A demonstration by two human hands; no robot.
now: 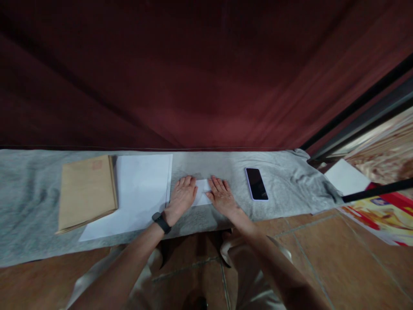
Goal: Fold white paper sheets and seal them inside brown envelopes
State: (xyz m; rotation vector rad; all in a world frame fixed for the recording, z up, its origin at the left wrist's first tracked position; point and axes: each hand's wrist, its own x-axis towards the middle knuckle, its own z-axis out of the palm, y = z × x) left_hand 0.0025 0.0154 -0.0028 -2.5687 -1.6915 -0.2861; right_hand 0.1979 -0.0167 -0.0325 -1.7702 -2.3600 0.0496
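A small folded piece of white paper lies on the grey cloth in front of me. My left hand rests flat on its left part, fingers stretched forward. On its right part lies my right hand, palm down with the fingers extended. Both hands cover the paper's ends, so only its middle shows. Left of my left hand are large white sheets, partly under a stack of brown envelopes. To the right of my right hand, apart from it, is a phone with a dark screen.
The grey cloth covers a long narrow surface. Behind it hangs a dark red curtain. At the right are black metal bars and a colourful red and yellow box on the tiled floor.
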